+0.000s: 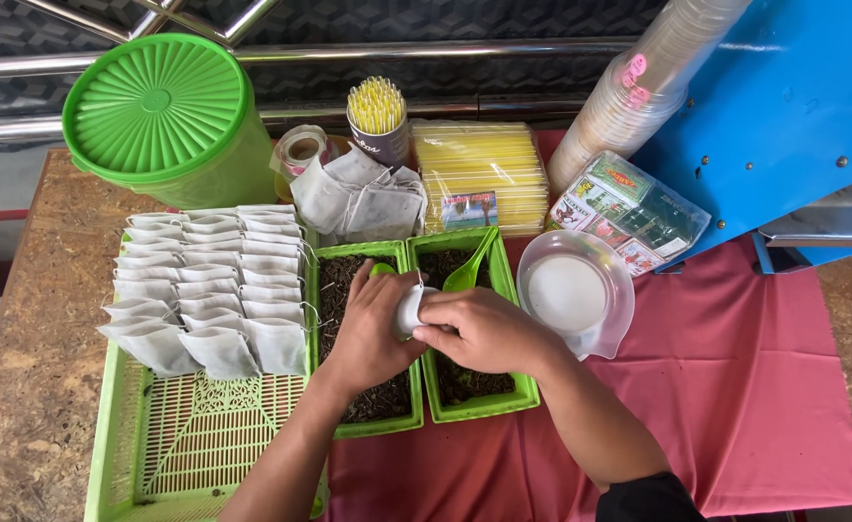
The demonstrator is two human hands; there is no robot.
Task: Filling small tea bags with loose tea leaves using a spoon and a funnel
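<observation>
Step in hand: by the look of it, filling and closing a small white paper filter bag over the two green plastic troughs of dark loose leaves.
Left hand: fingers curled around the bag from the left, grasping its body.
Right hand: thumb and fingertips pinching the bag's right edge, where a thin drawstring shows at the top.
Where the bag is: held between both hands, above the wall shared by the two troughs.
Scoop: a green plastic spoon lies in the right trough, untouched.
Finished pile: rows of filled white drawstring bags lie in the green slotted plastic tray, just left of the troughs.
Empty stock: loose flat white bags heaped behind the troughs.
Next move calls for: likely a steady pinch on the string while the neck is drawn shut, keeping the bag upright so no leaves spill.
</observation>
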